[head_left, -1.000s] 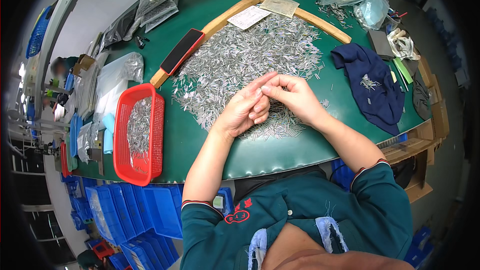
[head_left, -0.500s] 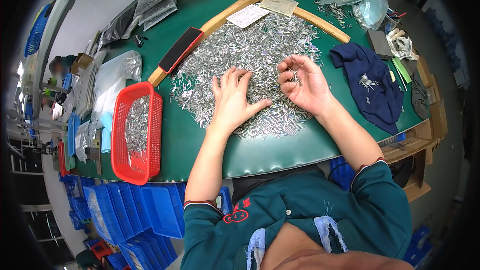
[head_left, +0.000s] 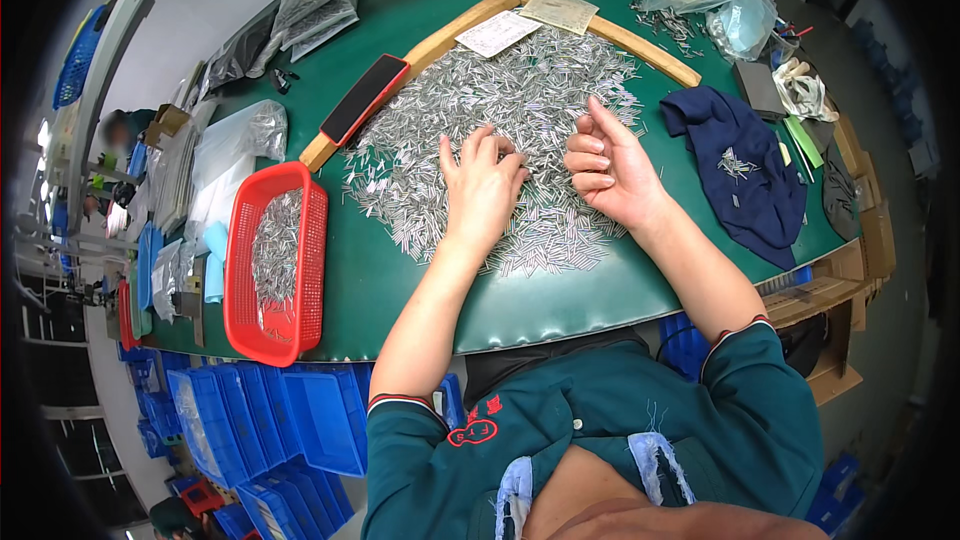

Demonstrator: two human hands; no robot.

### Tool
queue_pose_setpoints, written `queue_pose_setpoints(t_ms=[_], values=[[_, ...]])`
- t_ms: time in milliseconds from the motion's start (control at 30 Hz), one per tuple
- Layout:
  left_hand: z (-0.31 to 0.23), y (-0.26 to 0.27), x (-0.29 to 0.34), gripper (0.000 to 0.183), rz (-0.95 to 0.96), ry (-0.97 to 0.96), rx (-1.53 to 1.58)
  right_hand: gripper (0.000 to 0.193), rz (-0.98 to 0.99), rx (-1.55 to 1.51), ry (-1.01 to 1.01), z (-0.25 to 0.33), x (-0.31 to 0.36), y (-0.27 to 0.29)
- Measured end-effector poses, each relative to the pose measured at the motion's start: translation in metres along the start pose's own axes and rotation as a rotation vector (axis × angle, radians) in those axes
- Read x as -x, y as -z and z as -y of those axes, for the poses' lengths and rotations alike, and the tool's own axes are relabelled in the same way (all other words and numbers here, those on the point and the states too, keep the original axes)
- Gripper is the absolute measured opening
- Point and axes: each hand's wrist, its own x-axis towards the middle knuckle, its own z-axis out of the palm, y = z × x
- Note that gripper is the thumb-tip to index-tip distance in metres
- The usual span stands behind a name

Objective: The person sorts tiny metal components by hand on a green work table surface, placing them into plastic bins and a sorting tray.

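A wide heap of short, shiny metal pins (head_left: 560,75) covers the middle of the green table (head_left: 600,290). My left hand (head_left: 480,185) rests palm down on the heap's near left part, its fingers bent inward among the pins. Its thumb and whatever lies beneath the palm are hidden. Just to the right, my right hand (head_left: 618,168) is turned palm inward above the heap, thumb pointing up. Its fingers are curled over the metal pins in its palm, which are now mostly covered.
A red basket (head_left: 312,285) partly filled with pins stands at the left. Wooden bars (head_left: 645,50) border the heap's far side, with paper slips (head_left: 498,33) and a red-edged black phone-like block (head_left: 366,100) on them. A navy cloth (head_left: 735,140) bearing some pins lies right.
My left hand has shifted slightly right, and its spread thumb and fingers have drawn in. The fingers of my right hand have curled over the pins seen in its palm before.
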Motion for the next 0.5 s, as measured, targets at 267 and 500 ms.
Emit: queue_pose_setpoints(t_ms=[267,500], values=[[0.013,0.004,0.003,0.012,-0.153,0.092,0.266,0.019,-0.172,0.46,0.032,-0.01,0.005,-0.013],[0.003,0.014,0.005,0.012,-0.193,0.068,0.419,0.019,-0.172,0.899,0.084,-0.023,0.003,-0.009]])
